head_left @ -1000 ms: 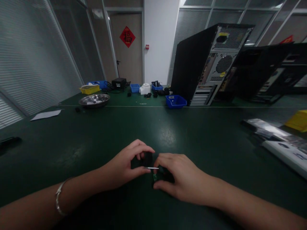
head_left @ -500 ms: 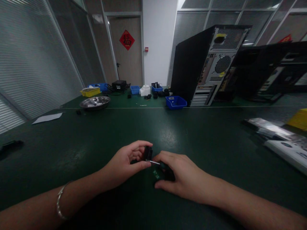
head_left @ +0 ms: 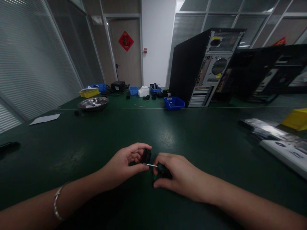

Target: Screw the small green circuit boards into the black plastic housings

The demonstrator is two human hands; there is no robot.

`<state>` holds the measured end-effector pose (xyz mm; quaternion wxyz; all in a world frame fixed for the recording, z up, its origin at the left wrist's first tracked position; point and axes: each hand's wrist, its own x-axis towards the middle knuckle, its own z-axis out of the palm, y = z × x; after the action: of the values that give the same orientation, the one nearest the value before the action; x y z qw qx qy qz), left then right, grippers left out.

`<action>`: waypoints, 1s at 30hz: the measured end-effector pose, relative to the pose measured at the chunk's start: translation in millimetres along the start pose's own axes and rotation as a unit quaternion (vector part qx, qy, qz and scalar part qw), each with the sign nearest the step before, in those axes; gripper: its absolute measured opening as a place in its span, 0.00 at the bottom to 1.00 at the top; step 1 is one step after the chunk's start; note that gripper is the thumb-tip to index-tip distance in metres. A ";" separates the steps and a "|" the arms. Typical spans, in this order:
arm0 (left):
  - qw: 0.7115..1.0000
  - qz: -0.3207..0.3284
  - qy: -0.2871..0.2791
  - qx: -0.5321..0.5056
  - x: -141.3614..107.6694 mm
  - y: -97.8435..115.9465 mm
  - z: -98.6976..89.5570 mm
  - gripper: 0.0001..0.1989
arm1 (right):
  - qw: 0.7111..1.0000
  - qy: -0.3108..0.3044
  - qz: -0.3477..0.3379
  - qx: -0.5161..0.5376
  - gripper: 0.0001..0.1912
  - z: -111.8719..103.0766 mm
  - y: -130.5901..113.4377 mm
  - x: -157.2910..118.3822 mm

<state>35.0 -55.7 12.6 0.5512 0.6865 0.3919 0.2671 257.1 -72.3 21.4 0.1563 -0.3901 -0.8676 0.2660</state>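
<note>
L-hand grip (head_left: 123,162) is closed on a small black part (head_left: 146,156). R-hand grip (head_left: 183,175) is wrapped round a dark screwdriver (head_left: 161,167), & its thin shiny rod (head_left: 152,165) goes to the part's low end. Black part is btwn the hands, above the green counter (head_left: 124,127). Blue bin (head_left: 174,106) sits farther back, by a big PC (head_left: 188,68).

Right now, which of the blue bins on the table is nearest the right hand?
The blue bin just left of the black computer tower: it sits nearer the right hand, while the other blue bins stand farther back.
</note>
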 end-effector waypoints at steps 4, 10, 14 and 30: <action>1.000 -0.001 0.005 0.001 -0.1 0.6 0.1 0.24 | 1.000 0.012 0.010 -0.004 0.18 0.8 0.1 -1.1; 1.000 -0.005 -0.003 -0.007 -0.3 1.2 0.6 0.24 | 1.000 0.015 -0.001 0.009 0.15 2.8 1.2 -0.2; 1.000 -0.001 0.001 -0.017 -0.1 1.2 1.0 0.23 | 0.999 0.041 -0.003 0.023 0.13 4.2 1.7 1.5; 0.999 0.029 -0.028 -0.007 -10.7 10.8 13.7 0.22 | 0.958 0.229 -0.068 0.161 0.10 13.8 -8.9 -0.3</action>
<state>42.7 -73.1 20.4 0.5592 0.7006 0.3542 0.2665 245.4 -82.2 15.5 0.4294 -0.3504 -0.7784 0.2947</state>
